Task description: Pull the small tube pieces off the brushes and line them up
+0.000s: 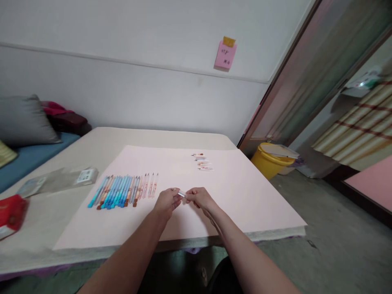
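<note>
Near the front middle of the pink sheet, my left hand [168,202] and my right hand [199,198] are close together. Both pinch a short, pale pen [181,193], one at each end; the fingers hide much of it. To the left lies a row of pens [118,192] side by side, in blue, brown, grey and clear with reddish patterns. A smaller group of pale, dark-tipped pens [203,163] lies past my right hand, toward the back of the sheet.
The pink sheet [245,196] covers much of the table. On the left are a clear plastic bag [61,181] and a red packet [12,214]. A yellow bin [269,161] stands beyond the right edge. A pink note [226,55] hangs on the wall.
</note>
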Demonstrator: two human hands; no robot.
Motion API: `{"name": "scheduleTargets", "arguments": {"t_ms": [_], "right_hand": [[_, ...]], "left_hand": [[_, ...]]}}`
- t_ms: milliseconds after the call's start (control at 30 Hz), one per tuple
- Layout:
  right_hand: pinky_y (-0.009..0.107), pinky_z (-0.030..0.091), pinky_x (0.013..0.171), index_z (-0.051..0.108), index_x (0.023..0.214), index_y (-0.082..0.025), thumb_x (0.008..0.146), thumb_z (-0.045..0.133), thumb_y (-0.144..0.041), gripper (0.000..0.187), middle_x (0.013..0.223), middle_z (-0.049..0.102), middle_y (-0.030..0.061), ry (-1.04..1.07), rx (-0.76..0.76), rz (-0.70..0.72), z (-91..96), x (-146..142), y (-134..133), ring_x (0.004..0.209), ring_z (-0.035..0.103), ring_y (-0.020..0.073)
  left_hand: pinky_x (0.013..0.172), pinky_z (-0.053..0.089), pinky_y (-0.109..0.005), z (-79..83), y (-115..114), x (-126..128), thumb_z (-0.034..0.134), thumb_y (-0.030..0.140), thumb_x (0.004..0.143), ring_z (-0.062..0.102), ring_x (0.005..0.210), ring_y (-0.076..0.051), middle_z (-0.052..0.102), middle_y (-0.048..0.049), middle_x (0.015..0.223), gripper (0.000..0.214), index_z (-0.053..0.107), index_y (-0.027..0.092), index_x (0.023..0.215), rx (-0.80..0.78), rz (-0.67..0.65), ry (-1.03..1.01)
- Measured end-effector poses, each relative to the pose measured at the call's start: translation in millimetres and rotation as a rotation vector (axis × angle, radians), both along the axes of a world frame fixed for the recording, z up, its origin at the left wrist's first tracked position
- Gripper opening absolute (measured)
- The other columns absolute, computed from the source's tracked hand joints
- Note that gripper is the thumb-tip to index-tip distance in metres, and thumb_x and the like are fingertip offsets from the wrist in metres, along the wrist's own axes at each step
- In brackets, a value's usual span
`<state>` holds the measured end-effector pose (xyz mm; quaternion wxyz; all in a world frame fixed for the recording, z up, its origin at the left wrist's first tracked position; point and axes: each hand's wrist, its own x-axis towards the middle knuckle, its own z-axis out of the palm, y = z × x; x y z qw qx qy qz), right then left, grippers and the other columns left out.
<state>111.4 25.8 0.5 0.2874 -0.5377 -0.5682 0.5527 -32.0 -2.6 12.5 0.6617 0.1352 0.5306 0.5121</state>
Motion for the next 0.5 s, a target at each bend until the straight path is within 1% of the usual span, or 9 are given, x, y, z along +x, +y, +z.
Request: {"name": "scheduleTargets", "arguments": {"t_ms": [100,200,333,500], "right_hand": [[0.020,0.018,0.037,0.066,0.064,-0.013,0.063,0.063,-0.024,0.011,0.048,0.059,-0.0026,0.013,-0.002,0.013,-1.2,2.7,0.1,0.035,0.030,0.0050],[0.020,0.018,0.036,0.066,0.071,-0.013,0.064,0.062,-0.024,0.013,0.050,0.060,-0.0028,0.060,-0.032,-0.017,-1.2,5.8,-0.1,0.035,0.030,0.0049],[0.019,0.019,0.034,0.063,0.079,-0.014,0.066,0.061,-0.024,0.017,0.052,0.061,-0.0030,0.139,-0.144,-0.090,-1.8,11.8,0.9,0.033,0.030,0.0045],[0.016,0.020,0.034,0.058,0.077,-0.015,0.067,0.061,-0.022,0.013,0.054,0.063,-0.0019,0.218,-0.283,-0.143,-8.2,20.2,3.2,0.034,0.032,0.0035]], "left_hand": [[0.054,0.043,-0.018,-3.7,2.5,2.9,0.063,0.014,0.074,0.055,0.051,-0.008,0.058,-0.0012,0.060,0.006,0.058,0.013,0.072,-0.009,0.009,-0.003],[0.057,0.044,-0.019,-5.4,5.1,7.2,0.062,0.013,0.075,0.053,0.050,-0.007,0.056,0.0000,0.056,0.008,0.057,0.014,0.069,-0.010,0.021,-0.010],[0.056,0.044,-0.020,-5.5,7.5,13.2,0.062,0.014,0.075,0.054,0.051,-0.008,0.058,-0.0010,0.058,0.007,0.057,0.014,0.070,-0.005,0.014,-0.010],[0.055,0.044,-0.019,-5.8,8.5,18.9,0.064,0.015,0.075,0.055,0.052,-0.009,0.059,-0.0011,0.060,0.007,0.058,0.014,0.071,-0.013,0.004,0.005]]}}
